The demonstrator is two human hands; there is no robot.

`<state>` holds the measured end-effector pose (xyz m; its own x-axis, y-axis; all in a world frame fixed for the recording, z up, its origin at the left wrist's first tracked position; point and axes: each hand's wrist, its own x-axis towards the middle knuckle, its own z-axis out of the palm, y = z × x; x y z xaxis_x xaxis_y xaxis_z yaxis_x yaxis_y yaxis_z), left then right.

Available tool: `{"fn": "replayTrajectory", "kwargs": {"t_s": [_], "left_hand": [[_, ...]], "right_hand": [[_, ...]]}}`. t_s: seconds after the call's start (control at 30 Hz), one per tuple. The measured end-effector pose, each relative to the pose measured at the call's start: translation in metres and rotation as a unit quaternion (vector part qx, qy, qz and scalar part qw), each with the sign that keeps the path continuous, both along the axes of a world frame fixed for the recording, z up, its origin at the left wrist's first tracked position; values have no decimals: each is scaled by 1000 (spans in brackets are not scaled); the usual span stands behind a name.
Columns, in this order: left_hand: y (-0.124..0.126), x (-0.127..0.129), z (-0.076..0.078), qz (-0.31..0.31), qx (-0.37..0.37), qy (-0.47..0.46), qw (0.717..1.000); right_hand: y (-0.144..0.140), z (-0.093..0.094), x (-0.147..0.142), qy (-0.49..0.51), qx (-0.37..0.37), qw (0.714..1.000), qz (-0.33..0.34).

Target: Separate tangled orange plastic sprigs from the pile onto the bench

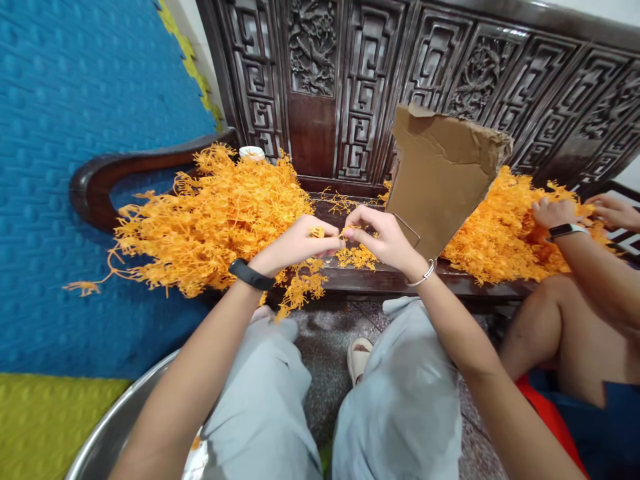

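At the centre of the frame the left hand (295, 243) and the right hand (380, 240) met fingertip to fingertip, both pinched on one small orange plastic sprig (345, 233) held just above the front edge of the dark wooden bench (380, 277). The piece looked thin and brittle, so a hard tug could have snapped it, or let it slip to the floor (325, 353) between the knees. The loose orange pile (215, 213) at the left hung over the bench edge and might have slid off, while another person's hands (555, 213) worked a second pile at the right, beyond the cardboard sheet (440, 173).

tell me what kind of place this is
Probably a home used for piecework: a carved dark wooden bench, blue foam floor mats, and heaps of orange plastic sprigs being sorted by hand.
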<state>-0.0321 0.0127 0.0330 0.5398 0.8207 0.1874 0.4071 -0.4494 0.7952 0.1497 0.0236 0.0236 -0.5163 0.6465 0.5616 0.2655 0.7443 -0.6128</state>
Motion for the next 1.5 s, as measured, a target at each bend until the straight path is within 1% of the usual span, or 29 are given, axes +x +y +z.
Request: {"fn": "replayTrajectory", "kwargs": {"t_s": [0.07, 0.13, 0.23, 0.33, 0.43, 0.5, 0.7, 0.77, 0.83, 0.9, 0.93, 0.97, 1.0, 1.03, 1.07, 1.1, 1.13, 1.2, 1.23, 1.27, 1.33, 1.4, 1.47, 1.5], "left_hand": [[-2, -1, 2, -24, -29, -27, 999], [-4, -1, 3, -51, -49, -60, 996], [-9, 1, 4, -75, -72, -108, 989], [-14, 5, 4, -77, -113, -162, 977], [-18, 7, 5, -88, -165, -206, 961], [-20, 8, 4, -100, -188, -226, 951], [-24, 16, -1, -124, -223, -277, 927], [-25, 18, -2, -133, -226, -286, 922], [-28, 16, -2, -175, -232, -316, 903], [-31, 10, 1, -227, -224, -364, 875], [-33, 5, 3, -240, -211, -387, 865], [-35, 0, 5, -225, -192, -396, 869], [-36, -5, 8, -190, -174, -403, 878], [-36, -10, 9, -147, -160, -408, 887], [-35, -13, 11, -109, -146, -424, 887], [-33, -16, 11, -85, -135, -439, 884], [-31, -16, 11, -74, -130, -451, 880], [-26, -14, 8, -97, -141, -457, 873], [-23, -12, 6, -121, -155, -449, 871], [-21, -10, 4, -144, -172, -436, 871], [-18, -5, 0, -165, -202, -400, 879], [-15, -2, -3, -152, -219, -346, 900], [-13, 0, -7, -132, -221, -269, 928], [-11, 1, -9, -130, -217, -222, 942]], "right_hand": [[-3, 0, -2, 38, -65, 996, 44], [-5, 0, -4, 86, -159, 977, 109], [-6, -1, -6, 148, -278, 925, 212], [-6, -2, -9, 191, -351, 873, 279], [-9, -3, -13, 224, -388, 836, 317], [-11, -3, -14, 239, -404, 818, 334], [-12, -7, -15, 262, -448, 778, 356], [-14, -7, -17, 271, -456, 759, 377], [-21, -6, -21, 303, -456, 722, 422], [-29, -5, -26, 326, -447, 682, 479], [-33, -5, -29, 329, -438, 670, 500], [-36, -5, -31, 326, -427, 670, 512], [-37, -5, -32, 319, -411, 678, 519], [-36, -5, -32, 315, -390, 694, 517], [-34, -5, -30, 312, -366, 714, 508], [-30, -4, -27, 305, -342, 740, 492], [-24, -4, -23, 296, -320, 769, 467], [-9, -3, -12, 287, -292, 831, 377], [0, -3, -6, 297, -284, 852, 324], [9, -3, -1, 315, -279, 864, 274], [28, -8, 10, 360, -283, 867, 198], [45, -16, 20, 367, -300, 869, 141], [60, -27, 28, 331, -318, 886, 66], [66, -32, 32, 291, -317, 903, 11]]}}
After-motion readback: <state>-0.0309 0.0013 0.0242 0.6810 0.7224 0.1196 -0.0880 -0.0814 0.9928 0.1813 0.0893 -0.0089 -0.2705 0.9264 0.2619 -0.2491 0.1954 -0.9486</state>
